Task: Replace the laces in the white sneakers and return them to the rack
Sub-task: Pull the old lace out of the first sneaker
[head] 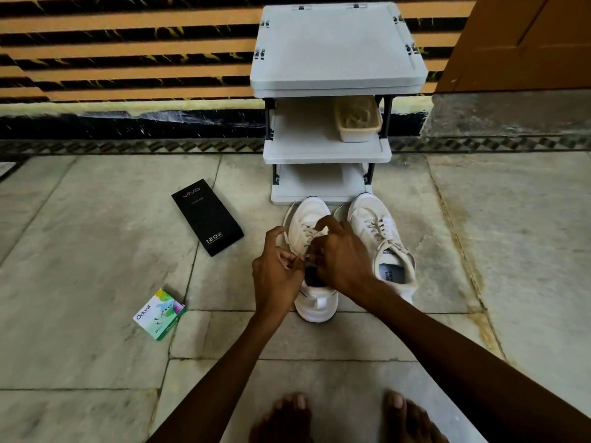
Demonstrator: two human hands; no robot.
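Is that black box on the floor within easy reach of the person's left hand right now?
Probably yes, once freed: the left hand pinches a lace on the sneaker, but the black box lies on open floor on that same side, with nothing between them.

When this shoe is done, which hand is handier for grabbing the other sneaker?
Probably the right hand. Both hands pinch the lace on the left sneaker, but the other sneaker stands directly beside the right hand, while the left hand would have to cross over.
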